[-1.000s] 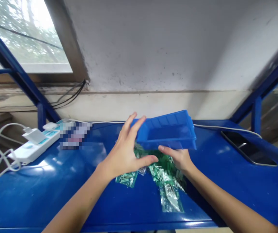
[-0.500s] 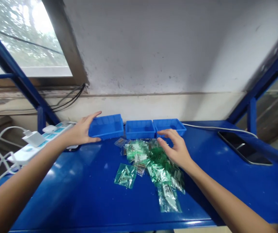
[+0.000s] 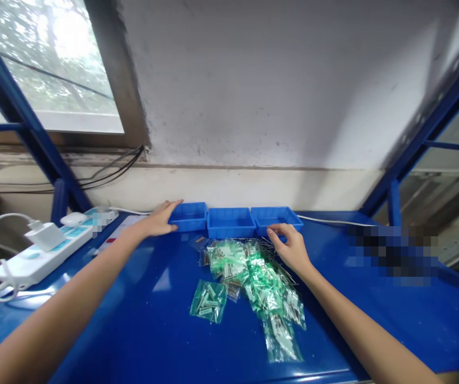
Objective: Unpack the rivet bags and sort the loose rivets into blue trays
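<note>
Three blue plastic bins stand in a row along the back of the blue table. My left hand (image 3: 159, 220) grips the left end of the left bin (image 3: 191, 217), thumb at the front and fingers at the far side. My right hand (image 3: 291, 246) is at the front of the right bin (image 3: 279, 214), fingers loosely curled with nothing visible in them; whether it touches the bin is unclear. Between the hands is the middle bin (image 3: 231, 221). In front lies a pile of clear and green plastic bags (image 3: 249, 272) with small metal parts, and a separate green bag (image 3: 208, 301) to its left.
A white power strip (image 3: 45, 248) with plugs and cords lies at the left. Blue frame posts (image 3: 393, 202) rise at both sides. A white cable (image 3: 329, 221) runs along the wall behind the bins. A blurred-out dark object (image 3: 397, 253) is at the right.
The bin that my right hand held above the bags now stands at the left of the row, under my left hand. It has moved against the middle bin. My right hand has let go of it.
</note>
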{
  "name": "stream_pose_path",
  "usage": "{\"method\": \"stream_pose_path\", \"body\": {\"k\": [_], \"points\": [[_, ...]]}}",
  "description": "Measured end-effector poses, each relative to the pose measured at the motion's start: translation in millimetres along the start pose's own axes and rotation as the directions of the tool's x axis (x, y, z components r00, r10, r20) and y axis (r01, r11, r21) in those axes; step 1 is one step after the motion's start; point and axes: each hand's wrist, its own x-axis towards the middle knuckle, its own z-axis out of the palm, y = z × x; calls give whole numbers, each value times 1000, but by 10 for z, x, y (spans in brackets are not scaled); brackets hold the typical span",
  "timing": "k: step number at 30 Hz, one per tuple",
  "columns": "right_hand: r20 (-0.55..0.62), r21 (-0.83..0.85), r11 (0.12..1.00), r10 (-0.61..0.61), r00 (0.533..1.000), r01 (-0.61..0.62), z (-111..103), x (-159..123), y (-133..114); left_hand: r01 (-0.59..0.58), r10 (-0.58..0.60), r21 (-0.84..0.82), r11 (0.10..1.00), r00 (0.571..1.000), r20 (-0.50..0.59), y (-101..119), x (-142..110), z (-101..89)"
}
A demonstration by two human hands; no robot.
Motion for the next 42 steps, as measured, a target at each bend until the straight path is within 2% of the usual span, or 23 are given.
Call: {"method": "stream_pose_path", "body": {"k": [2, 4, 6, 9, 11, 15, 19, 22, 24, 29, 33, 42], "points": [[5, -11, 1000, 2, 1000, -2, 10, 4, 18, 6, -3, 42, 999, 998, -69, 147, -73, 65], [7, -24, 1000, 2, 1000, -2, 15, 9, 33, -38, 62, 125, 991, 979, -192, 338, -159, 139], [8, -39, 999, -5, 1000, 5, 15, 14, 41, -65, 97, 136, 989, 965, -244, 532, -201, 211], [7, -78, 996, -32, 999, 33, 4, 22, 43, -67, 76, 48, 997, 967, -241, 741, -132, 297], [13, -114, 992, -57, 998, 58, -1, 29, 43, -75, 75, 9, 997, 971, -226, 804, -41, 328], [72, -192, 974, -112, 991, 124, 33, 56, 45, -85, 79, -17, 996, 973, -219, 812, 56, 340], [86, -378, 900, -200, 976, 218, 100, 137, 46, -76, 72, -11, 997, 978, -196, 777, 31, 343], [127, -442, 858, -230, 965, 263, 135, 244, 61, -74, 72, -2, 997, 983, -169, 743, 28, 348], [204, -432, 854, -219, 954, 289, 160, 323, 91, -86, 86, 6, 996, 986, -140, 727, 36, 345], [361, -385, 884, -120, 925, 265, 229, 446, 178, -71, 73, 20, 997, 993, -92, 779, 35, 341], [364, -427, 854, -140, 921, 299, 243, 432, 187, -61, 63, 22, 998, 992, -110, 853, 30, 363], [332, -310, 911, -166, 929, 273, 252, 395, 193, -71, 74, 30, 997, 989, -125, 891, 46, 379]]}}
